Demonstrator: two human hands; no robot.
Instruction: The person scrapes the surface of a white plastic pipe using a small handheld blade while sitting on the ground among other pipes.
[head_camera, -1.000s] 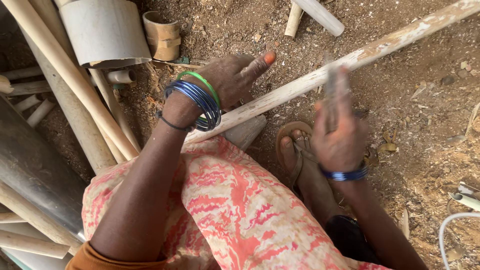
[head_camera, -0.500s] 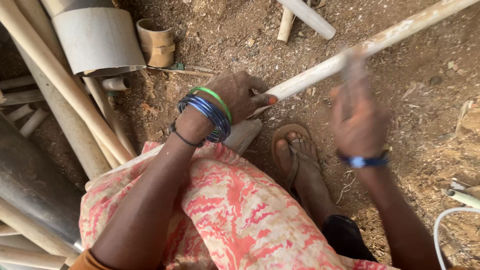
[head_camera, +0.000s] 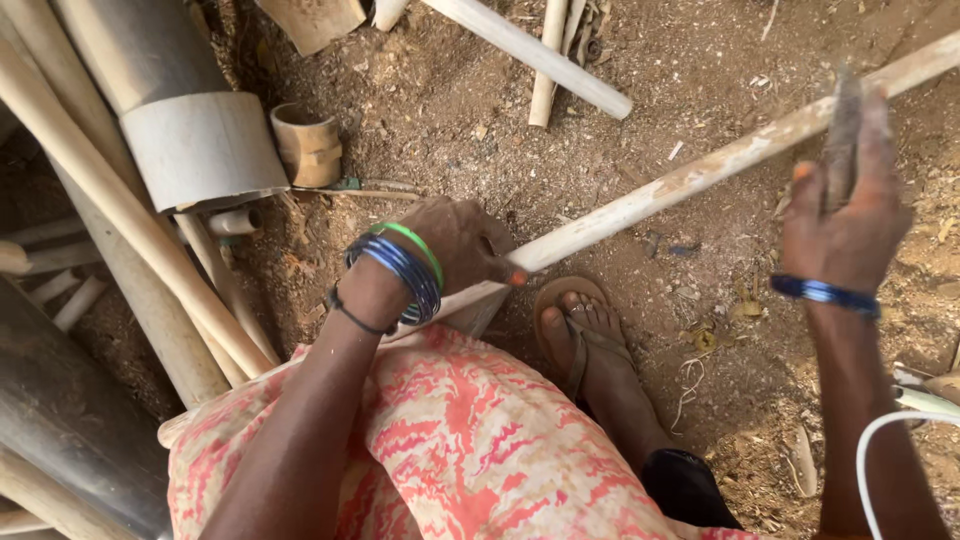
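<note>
— What are the hands doing?
— The left hand (head_camera: 455, 245) is clenched round the near end of a pale wooden pole (head_camera: 700, 175), pinning it just beside the sandalled foot (head_camera: 585, 335). The right hand (head_camera: 845, 215) is raised, fingers wrapped about a blurred blade-like tool (head_camera: 845, 135).
— Which step?
— Likely shaving the pole; the tool must come down at a shallow angle.

left hand (head_camera: 455, 245): stack of blue bangles, one green bangle, thin dark cord at the wrist; orange-painted nail. right hand (head_camera: 845, 215): blue bangles, orange nail. arms bare. garment (head_camera: 470, 450): pink-red and cream mottled print. foot (head_camera: 590, 340): brown thong sandal.
</note>
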